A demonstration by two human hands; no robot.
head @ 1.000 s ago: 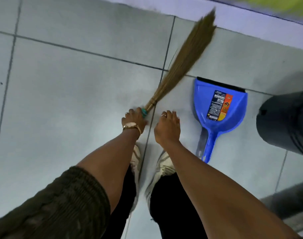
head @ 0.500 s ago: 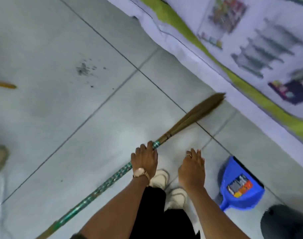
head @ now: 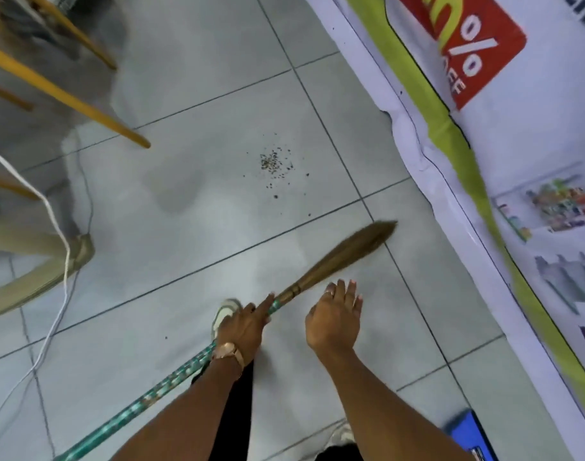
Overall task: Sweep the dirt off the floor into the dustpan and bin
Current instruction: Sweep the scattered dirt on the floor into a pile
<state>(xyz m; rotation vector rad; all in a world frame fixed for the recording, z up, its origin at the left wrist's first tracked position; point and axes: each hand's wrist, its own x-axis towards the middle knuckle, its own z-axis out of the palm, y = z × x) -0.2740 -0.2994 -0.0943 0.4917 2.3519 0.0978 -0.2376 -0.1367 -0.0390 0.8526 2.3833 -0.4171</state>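
Right now it's the approach step: left hand (head: 247,324) wrapped round the broom (head: 334,261) handle, right hand (head: 334,322) free w/ fingers spread. Dirt (head: 272,163) sits ahead of the bristles, untouched. Dustpan (head: 472,437) near the right foot, prob. empty. Next: bristles past the dirt, drag back.

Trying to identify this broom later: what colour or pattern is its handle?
Teal-green with pale mottled patches, on the long broom handle; the head view shows it.
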